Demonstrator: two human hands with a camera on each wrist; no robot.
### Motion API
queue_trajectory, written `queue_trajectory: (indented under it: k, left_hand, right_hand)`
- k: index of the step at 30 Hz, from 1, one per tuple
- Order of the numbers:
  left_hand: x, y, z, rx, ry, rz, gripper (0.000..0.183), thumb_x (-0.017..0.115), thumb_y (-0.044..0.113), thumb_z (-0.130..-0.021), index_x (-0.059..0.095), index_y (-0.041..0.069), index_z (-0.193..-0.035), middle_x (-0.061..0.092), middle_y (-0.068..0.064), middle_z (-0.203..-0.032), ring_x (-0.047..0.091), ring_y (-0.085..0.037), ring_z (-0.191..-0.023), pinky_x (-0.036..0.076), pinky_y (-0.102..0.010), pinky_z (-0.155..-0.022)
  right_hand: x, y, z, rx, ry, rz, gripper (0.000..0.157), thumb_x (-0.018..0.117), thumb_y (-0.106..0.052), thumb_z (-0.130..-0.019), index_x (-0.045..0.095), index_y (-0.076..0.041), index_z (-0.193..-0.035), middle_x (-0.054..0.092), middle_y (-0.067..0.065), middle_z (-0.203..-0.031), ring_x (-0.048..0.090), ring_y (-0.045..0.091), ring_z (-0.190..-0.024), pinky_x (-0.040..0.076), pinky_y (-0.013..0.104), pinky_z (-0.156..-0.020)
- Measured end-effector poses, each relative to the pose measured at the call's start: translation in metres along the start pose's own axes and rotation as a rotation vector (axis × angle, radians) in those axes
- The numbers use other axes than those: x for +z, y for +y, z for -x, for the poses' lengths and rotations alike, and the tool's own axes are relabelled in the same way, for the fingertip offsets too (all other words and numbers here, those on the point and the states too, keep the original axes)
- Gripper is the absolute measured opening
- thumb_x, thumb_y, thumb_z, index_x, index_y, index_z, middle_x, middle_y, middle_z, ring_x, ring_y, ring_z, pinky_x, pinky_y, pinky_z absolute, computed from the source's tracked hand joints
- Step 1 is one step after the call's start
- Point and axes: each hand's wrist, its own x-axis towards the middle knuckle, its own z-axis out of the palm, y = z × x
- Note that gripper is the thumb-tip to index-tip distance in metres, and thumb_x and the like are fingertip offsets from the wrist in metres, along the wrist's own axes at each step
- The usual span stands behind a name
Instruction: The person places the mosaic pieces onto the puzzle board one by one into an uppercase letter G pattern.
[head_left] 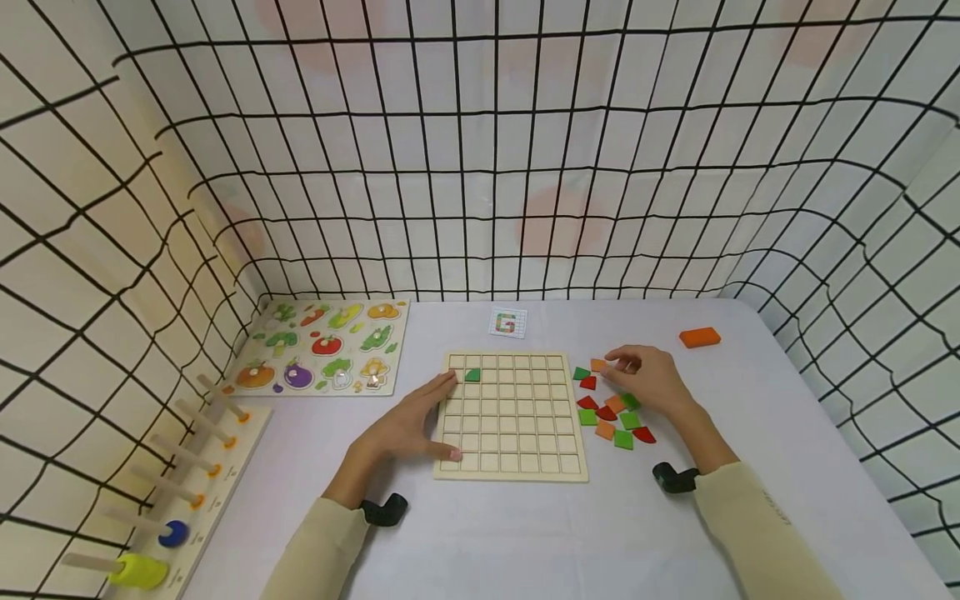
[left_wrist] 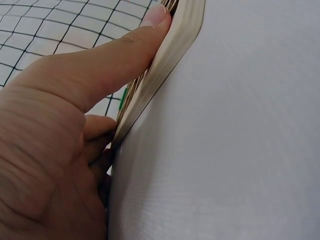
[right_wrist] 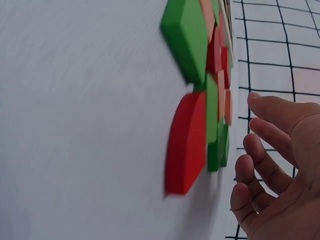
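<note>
A pale wooden grid board (head_left: pixel 512 476) lies on the table, with one green piece (head_left: pixel 472 375) in a cell near its top left. My left hand (head_left: pixel 408 423) rests against the board's left side, fingers at the upper edge and thumb on the lower corner; the left wrist view shows the thumb (left_wrist: pixel 115 60) lying over the rim. Right of the board lies a loose group of green, red and orange pieces, among them a red quarter-round (right_wrist: pixel 186 145). Over the far end of this group, by an orange square (head_left: pixel 597 365), my right hand (head_left: pixel 647 379) has loosely bent fingers and no visible piece between them.
A small card with a coloured G (head_left: pixel 508 322) lies behind the board. An orange block (head_left: pixel 700 337) sits at the back right. To the left are a vegetable puzzle board (head_left: pixel 390 350) and a peg stand (head_left: pixel 217 508) with rings. Black netting (head_left: pixel 495 173) surrounds the table.
</note>
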Motion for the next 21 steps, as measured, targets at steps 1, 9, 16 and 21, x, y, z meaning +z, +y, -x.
queue_trajectory:
  k: [1,9,16,21]
  left_hand:
    - [0.000,0.000,0.000,0.002,0.000,-0.001,0.123,0.091,0.055,-0.071,0.023,0.016,-0.165,0.014,0.001,-0.174,0.013,-0.027,-0.162,0.021,-0.054,-0.129]
    - [0.001,-0.004,-0.002,-0.008,-0.007,-0.014,0.124,0.090,0.058,-0.071,0.022,0.018,-0.166,0.011,0.006,-0.174,0.011,-0.023,-0.162,0.020,-0.052,-0.130]
    - [0.001,-0.005,-0.002,0.000,-0.005,-0.015,0.123,0.090,0.058,-0.071,0.022,0.018,-0.166,0.012,0.005,-0.174,0.012,-0.024,-0.162,0.020,-0.053,-0.130]
    - [0.000,-0.002,-0.001,0.008,-0.007,-0.007,0.122,0.090,0.057,-0.071,0.023,0.017,-0.166,0.012,0.003,-0.175,0.011,-0.026,-0.162,0.020,-0.054,-0.129]
  right_hand:
    - [-0.001,0.003,0.000,0.006,0.000,0.008,0.035,0.076,-0.033,-0.094,0.073,-0.010,-0.121,0.067,0.009,-0.098,0.055,0.024,-0.089,0.048,0.030,-0.073]
    - [-0.008,0.022,0.007,0.029,-0.016,0.043,0.038,0.076,-0.033,-0.092,0.073,-0.008,-0.120,0.063,0.009,-0.097,0.053,0.024,-0.087,0.044,0.030,-0.071]
    - [-0.011,0.032,0.010,0.034,-0.036,0.070,0.038,0.075,-0.030,-0.093,0.072,-0.006,-0.122,0.061,0.010,-0.097,0.052,0.025,-0.089,0.045,0.030,-0.071]
    - [-0.011,0.034,0.010,0.029,-0.036,0.081,0.036,0.075,-0.028,-0.093,0.073,-0.005,-0.121,0.061,0.009,-0.094,0.052,0.025,-0.088,0.044,0.030,-0.071]
